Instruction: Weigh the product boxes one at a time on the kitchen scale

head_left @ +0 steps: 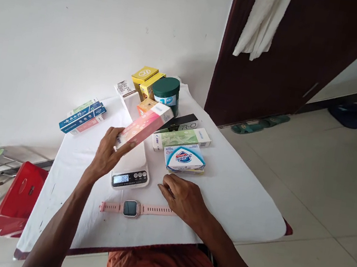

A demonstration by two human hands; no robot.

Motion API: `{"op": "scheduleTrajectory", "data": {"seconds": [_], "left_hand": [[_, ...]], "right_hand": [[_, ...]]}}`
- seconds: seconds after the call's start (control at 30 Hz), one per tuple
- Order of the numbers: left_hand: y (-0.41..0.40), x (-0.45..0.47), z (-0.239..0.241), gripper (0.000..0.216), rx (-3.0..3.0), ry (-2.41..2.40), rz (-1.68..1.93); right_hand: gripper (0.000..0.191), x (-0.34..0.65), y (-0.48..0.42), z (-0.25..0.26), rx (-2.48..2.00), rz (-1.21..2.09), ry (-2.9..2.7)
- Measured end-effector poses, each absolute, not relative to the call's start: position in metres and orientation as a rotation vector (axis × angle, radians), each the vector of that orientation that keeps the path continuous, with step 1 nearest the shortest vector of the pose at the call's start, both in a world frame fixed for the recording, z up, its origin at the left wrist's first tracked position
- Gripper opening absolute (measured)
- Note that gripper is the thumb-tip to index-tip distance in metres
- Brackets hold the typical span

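The left hand (108, 151) is clamped on a pink-and-white carton (145, 127), holding it tilted over the white digital scale (133, 162), left of the table's (238, 201) middle. The right hand (185, 198), fingers curled together, is by the strap end of a pink smartwatch (130, 208) near the near edge. A Safeguard box (184, 158) lies just beyond; blue cartons (81, 117) lie by the left edge, a green-lidded jar (166, 87) at the far end.
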State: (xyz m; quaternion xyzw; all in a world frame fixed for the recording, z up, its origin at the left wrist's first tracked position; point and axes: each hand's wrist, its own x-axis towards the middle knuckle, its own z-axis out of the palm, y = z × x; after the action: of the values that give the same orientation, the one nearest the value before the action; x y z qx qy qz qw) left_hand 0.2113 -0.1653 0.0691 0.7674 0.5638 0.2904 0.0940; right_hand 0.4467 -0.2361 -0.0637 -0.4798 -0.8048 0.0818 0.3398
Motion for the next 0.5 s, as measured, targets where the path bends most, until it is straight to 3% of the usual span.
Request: {"op": "scheduleTrajectory", "data": {"seconds": [0.23,0.5], "left_hand": [[-0.221,0.146,0.052,0.039,2.172,1.749,0.729],[-0.22,0.139,0.023,0.046,2.217,1.702,0.623]], "right_hand": [[0.023,0.449,-0.238,-0.063,-1.21,0.198,-2.117],[0.028,0.448,-0.24,-0.063,-1.205,0.218,-2.126]]}}
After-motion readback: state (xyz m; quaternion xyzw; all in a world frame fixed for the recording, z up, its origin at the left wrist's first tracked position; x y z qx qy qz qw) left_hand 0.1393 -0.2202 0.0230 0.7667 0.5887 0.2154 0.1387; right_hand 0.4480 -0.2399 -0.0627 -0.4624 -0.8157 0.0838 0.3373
